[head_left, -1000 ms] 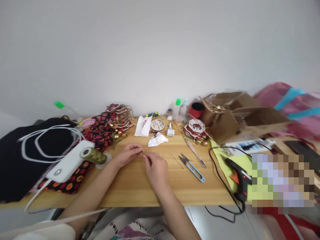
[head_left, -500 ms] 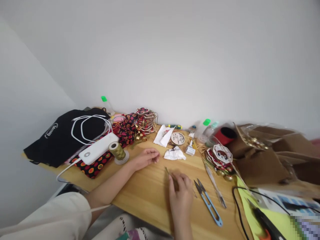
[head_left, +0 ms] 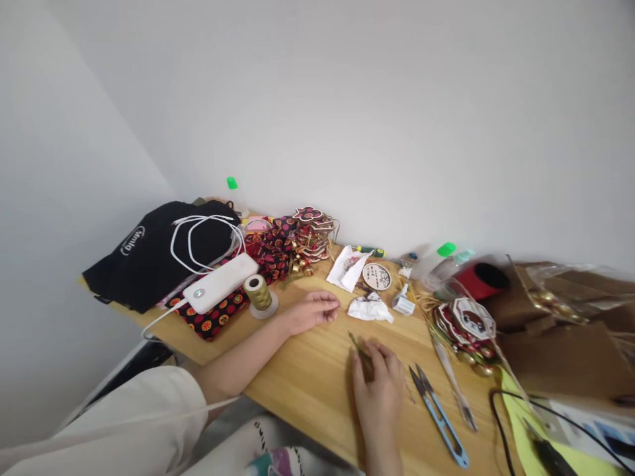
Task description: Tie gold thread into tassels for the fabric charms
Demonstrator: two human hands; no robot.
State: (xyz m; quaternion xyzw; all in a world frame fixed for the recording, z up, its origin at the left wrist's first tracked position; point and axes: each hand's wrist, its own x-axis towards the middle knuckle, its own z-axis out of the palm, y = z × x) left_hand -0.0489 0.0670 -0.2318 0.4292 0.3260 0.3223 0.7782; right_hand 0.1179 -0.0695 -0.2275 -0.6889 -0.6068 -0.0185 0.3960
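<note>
My left hand (head_left: 312, 312) rests on its side on the wooden table, fingers loosely curled and slightly apart, with nothing visible in them. Nearest to it are a crumpled white tissue (head_left: 371, 309) and a spool of olive-gold cord (head_left: 256, 291). Closer to me, my right hand (head_left: 381, 383) is bent over the tabletop, its thumb and fingers closed around a short olive-green strand (head_left: 353, 339), probably cord. One end sticks out beyond the fingertips; the rest is hidden by the hand. Blue thread snips (head_left: 440, 420) lie just right of that hand.
Behind the hands are a round wooden disc (head_left: 376, 277) and a small white-capped bottle (head_left: 403, 301). Bear-faced charms (head_left: 473, 318) with bells and a cardboard box (head_left: 560, 357) stand on the right. A white power bank (head_left: 221, 283) and a black bag (head_left: 149, 254) lie left.
The camera view has swung left, so everything appears further right. Both hands stay at about the same places on the table, and the right one still grips the strand.
</note>
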